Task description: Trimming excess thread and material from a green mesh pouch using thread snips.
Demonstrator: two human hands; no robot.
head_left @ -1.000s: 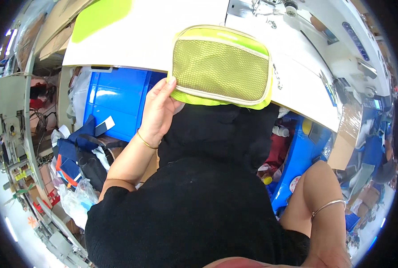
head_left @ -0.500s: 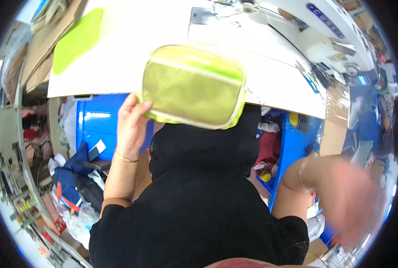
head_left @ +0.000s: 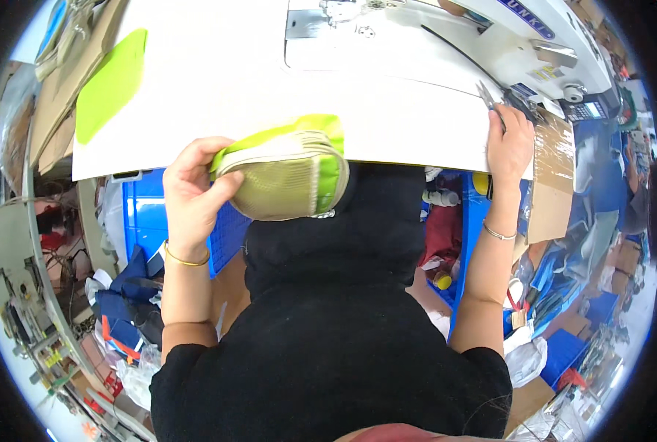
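Observation:
A lime-green pouch with a beige mesh panel and pale edging is in my left hand. My thumb lies on the mesh, and the other fingers are behind the pouch. It is held tilted at the table's front edge, over my lap. Out at the right end of the white table, my right hand is closed around a pair of scissors. Their metal blades point away from me over the tabletop, while the handles are mostly covered by my fingers.
A white sewing machine stands at the back right of the white table. Flat on the table's left lies a lime-green piece. Blue bins sit below the front edge. Cardboard borders the right end.
My right hand has swung from the lower right up to the table and taken hold of the scissors. The pouch has turned and tilted in my left hand, coming down and left.

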